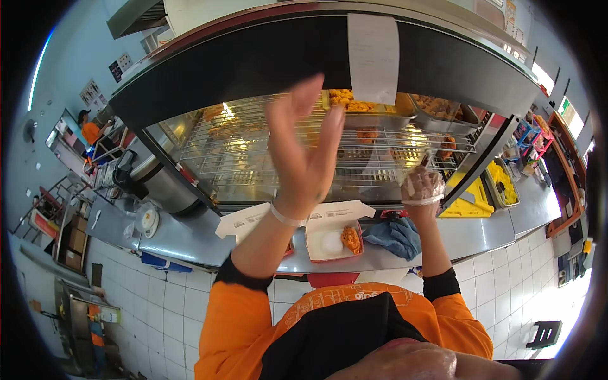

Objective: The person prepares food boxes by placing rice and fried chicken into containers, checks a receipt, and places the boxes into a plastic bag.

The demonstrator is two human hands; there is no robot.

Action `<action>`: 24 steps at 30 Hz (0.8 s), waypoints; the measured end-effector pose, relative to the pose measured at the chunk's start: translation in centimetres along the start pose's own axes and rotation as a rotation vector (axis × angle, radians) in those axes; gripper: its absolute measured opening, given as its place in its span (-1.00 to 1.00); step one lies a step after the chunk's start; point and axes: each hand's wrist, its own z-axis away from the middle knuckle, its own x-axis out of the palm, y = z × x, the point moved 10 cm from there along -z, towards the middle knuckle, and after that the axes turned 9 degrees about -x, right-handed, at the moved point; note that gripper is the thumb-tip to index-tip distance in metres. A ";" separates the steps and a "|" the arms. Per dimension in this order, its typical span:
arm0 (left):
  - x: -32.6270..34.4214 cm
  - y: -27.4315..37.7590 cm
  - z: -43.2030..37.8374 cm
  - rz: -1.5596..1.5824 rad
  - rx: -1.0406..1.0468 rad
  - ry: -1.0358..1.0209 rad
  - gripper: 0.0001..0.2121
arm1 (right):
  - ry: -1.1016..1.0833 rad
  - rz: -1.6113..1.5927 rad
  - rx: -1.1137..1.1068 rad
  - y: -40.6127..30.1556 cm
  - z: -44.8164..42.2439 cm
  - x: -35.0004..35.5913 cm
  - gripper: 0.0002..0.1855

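My left hand (304, 147), bare and blurred, is raised before the glass-sided food warmer (266, 61) with its fingers apart and nothing in them. In a clear plastic glove, my right hand (422, 185) is at the warmer's right side, closed around a slim dark utensil (425, 158) that is mostly hidden. Fried chicken pieces (447, 146) lie on the wire rack (228, 152) inside. Below my hands, an open carton (313, 256) holds a white rice mound (331, 244) and one fried chicken piece (351, 240). My left forearm partly covers another open carton (241, 222).
A blue cloth (394, 237) lies right of the cartons. Farther right are a yellow cutting board (460, 197) with a knife (476, 202) and a tray of yellow packets (503, 185). A steel pot (168, 183) stands left; a person in orange (90, 130) is beyond.
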 end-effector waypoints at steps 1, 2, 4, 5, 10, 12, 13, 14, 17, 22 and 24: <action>1.5 0.2 -2.1 0.041 -0.022 -0.023 -0.70 | -0.008 -0.003 0.004 0.4 0.4 -0.2 -0.78; 2.2 0.9 -3.9 0.064 -0.046 -0.044 -0.68 | 0.002 0.010 0.062 0.7 0.5 -0.7 -0.75; 4.2 1.4 -6.3 0.173 -0.136 -0.117 -0.61 | 0.032 0.027 0.158 2.9 2.8 -1.2 -0.75; 4.4 0.4 -6.3 0.220 -0.162 -0.161 -0.55 | 0.031 0.003 0.227 3.4 3.9 -0.9 -0.77; -1.0 -1.4 -0.2 0.374 -0.438 -0.090 -0.66 | -0.291 -0.256 0.029 -1.9 11.3 4.7 -0.85; -6.5 -5.0 5.4 0.209 -0.688 -0.271 -0.74 | -0.679 -0.434 0.126 -5.7 14.3 9.1 -0.83; -10.0 -6.1 7.8 0.012 -0.754 -0.260 -0.81 | -0.639 -0.620 0.225 -6.5 17.4 11.1 -0.79; -15.2 -7.4 10.6 -0.282 -0.858 -0.274 -0.84 | -0.594 -0.785 0.344 -8.3 17.0 11.3 -0.78; -30.1 -9.0 20.5 -0.664 -1.204 -0.044 -0.86 | -1.193 -0.625 0.742 -12.5 16.9 11.6 -0.67; -42.4 -10.4 30.5 -1.077 -1.233 0.016 -0.84 | -0.881 -0.432 0.726 -10.6 21.6 11.8 -0.57; -42.9 -12.6 32.4 -1.096 -1.176 -0.041 -0.84 | -1.034 -0.353 0.404 -10.7 22.1 13.5 -0.63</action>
